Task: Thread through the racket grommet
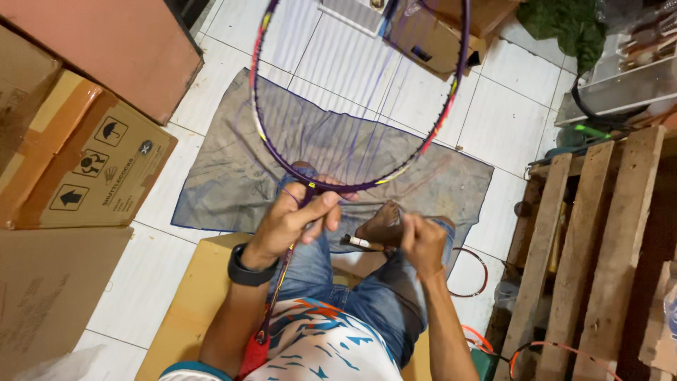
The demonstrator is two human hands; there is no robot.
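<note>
Lower centre of frame: left hand [296, 219] wraps its fingers around the throat of a purple badminton racket [451, 92], just below the head; shaft runs down toward the lap. Right hand [423, 243], centre, fist closed on a small awl-like tool [356, 242]. Racket looks light, frame stiff but thin, strings taut and likely easy to nick; throat seems the safest hold. Beyond, upper centre: grey cloth [233, 176] on tile. Cardboard boxes [92, 169] at left.

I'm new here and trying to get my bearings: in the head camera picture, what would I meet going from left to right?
Cardboard boxes → left hand gripping the purple racket → right hand holding a small tool → wooden pallet.
</note>
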